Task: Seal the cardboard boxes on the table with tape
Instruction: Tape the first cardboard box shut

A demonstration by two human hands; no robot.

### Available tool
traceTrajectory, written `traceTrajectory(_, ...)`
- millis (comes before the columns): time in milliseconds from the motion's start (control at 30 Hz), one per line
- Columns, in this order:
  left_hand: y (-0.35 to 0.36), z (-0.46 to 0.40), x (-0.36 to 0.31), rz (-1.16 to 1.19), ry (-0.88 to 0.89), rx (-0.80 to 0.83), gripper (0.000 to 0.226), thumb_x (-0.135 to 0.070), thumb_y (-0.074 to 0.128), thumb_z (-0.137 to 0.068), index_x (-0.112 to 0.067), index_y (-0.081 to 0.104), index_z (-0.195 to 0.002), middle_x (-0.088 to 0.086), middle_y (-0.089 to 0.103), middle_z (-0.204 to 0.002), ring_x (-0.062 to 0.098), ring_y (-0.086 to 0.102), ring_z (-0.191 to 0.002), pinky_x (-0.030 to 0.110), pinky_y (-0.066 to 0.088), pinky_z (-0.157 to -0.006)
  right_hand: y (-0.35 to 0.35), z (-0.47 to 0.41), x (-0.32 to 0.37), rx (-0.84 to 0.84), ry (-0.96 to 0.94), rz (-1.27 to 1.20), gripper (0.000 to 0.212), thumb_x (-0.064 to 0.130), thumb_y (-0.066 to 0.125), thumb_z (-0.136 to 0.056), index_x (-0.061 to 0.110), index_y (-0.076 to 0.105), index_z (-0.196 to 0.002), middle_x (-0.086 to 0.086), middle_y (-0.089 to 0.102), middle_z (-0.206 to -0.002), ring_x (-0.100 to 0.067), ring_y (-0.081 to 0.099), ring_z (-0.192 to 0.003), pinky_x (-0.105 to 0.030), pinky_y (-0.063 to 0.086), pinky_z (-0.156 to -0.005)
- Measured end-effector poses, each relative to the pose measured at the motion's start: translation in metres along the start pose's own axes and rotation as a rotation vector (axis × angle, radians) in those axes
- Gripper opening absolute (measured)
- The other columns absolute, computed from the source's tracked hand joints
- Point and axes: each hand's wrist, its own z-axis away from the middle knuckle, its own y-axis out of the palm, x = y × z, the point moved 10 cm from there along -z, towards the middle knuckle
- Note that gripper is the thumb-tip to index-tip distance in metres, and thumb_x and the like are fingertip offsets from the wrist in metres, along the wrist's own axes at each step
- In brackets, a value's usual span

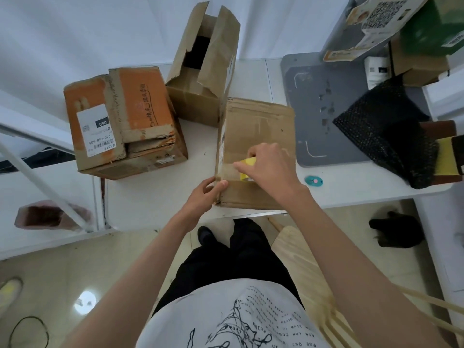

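A plain brown cardboard box lies closed on the white table right in front of me. My right hand grips a yellow tape roll on the box's top near its front left edge, and a clear strip of tape runs left from the roll. My left hand holds the box's front left corner, thumb on top pressing the tape end. An orange and brown box with a white label sits at the left. A tall brown box stands behind with its flaps open.
A grey mat lies to the right of the box, with black bubble wrap on its far side. A small teal cutter rests on the table by my right wrist. Stacked boxes fill the back right. A wooden chair stands by my legs.
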Motion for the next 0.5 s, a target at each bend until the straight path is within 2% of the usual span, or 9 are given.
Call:
traceTrajectory(33, -0.005, -0.002, 0.002, -0.032, 0.018, -0.022, 0.077, -0.063, 0.068, -0.087, -0.030, 0.042, -0.151, 0.002, 0.049, -0.149, 0.014, 0.052, -0.127, 0.031, 0.043, -0.096, 0.004, -0.001, 0.002, 0.014, -0.011, -0.008, 0.039, 0.062, 0.070, -0.083, 0.024, 0.067, -0.088, 0.005, 0.062, -0.082, -0.016, 0.054, -0.082, -0.042, 0.044, -0.092)
traceTrajectory(100, -0.014, -0.003, 0.004, -0.075, 0.047, -0.056, 0.077, -0.058, 0.068, -0.088, -0.030, 0.040, -0.154, 0.000, 0.044, -0.154, 0.016, 0.046, -0.136, 0.031, 0.040, -0.099, 0.009, 0.001, 0.000, 0.029, -0.041, -0.028, 0.045, 0.069, 0.070, -0.078, 0.027, 0.060, -0.090, 0.008, 0.059, -0.087, -0.014, 0.049, -0.088, -0.044, 0.040, -0.097)
traceTrajectory(200, -0.009, -0.003, 0.000, -0.045, 0.128, -0.005, 0.073, -0.044, 0.069, -0.093, -0.032, 0.034, -0.157, -0.005, 0.038, -0.159, 0.012, 0.042, -0.141, 0.032, 0.039, -0.107, 0.014, 0.009, -0.013, 0.032, -0.089, -0.129, 0.058, 0.081, 0.067, -0.067, 0.030, 0.055, -0.094, 0.009, 0.054, -0.095, -0.013, 0.046, -0.094, -0.035, 0.043, -0.084)
traceTrajectory(300, -0.003, -0.004, -0.012, 0.043, 0.201, -0.054, 0.062, -0.034, 0.055, -0.102, -0.030, 0.030, -0.159, -0.010, 0.033, -0.163, 0.008, 0.035, -0.145, 0.035, 0.031, -0.120, 0.015, 0.017, -0.035, 0.009, -0.085, -0.289, 0.071, 0.088, 0.066, -0.056, 0.037, 0.049, -0.103, 0.012, 0.048, -0.104, -0.010, 0.046, -0.098, -0.022, 0.037, -0.073)
traceTrajectory(400, 0.004, -0.010, -0.023, 0.069, 0.200, -0.178, 0.060, -0.051, 0.038, -0.106, -0.028, 0.026, -0.160, -0.009, 0.027, -0.165, 0.010, 0.027, -0.150, 0.039, 0.025, -0.124, 0.022, 0.022, -0.050, 0.001, -0.091, -0.377, 0.076, 0.079, 0.078, -0.056, 0.036, 0.044, -0.109, 0.013, 0.047, -0.110, -0.006, 0.048, -0.098, -0.017, 0.036, -0.070)
traceTrajectory(500, 0.012, -0.016, -0.035, 0.062, 0.199, -0.244, 0.066, -0.060, 0.028, -0.104, -0.026, 0.025, -0.161, -0.005, 0.028, -0.165, 0.016, 0.028, -0.150, 0.042, 0.026, -0.124, 0.029, 0.021, -0.056, -0.036, -0.098, -0.418, 0.061, 0.055, 0.085, -0.071, 0.033, 0.041, -0.106, 0.008, 0.050, -0.111, -0.010, 0.050, -0.097, -0.023, 0.039, -0.069)
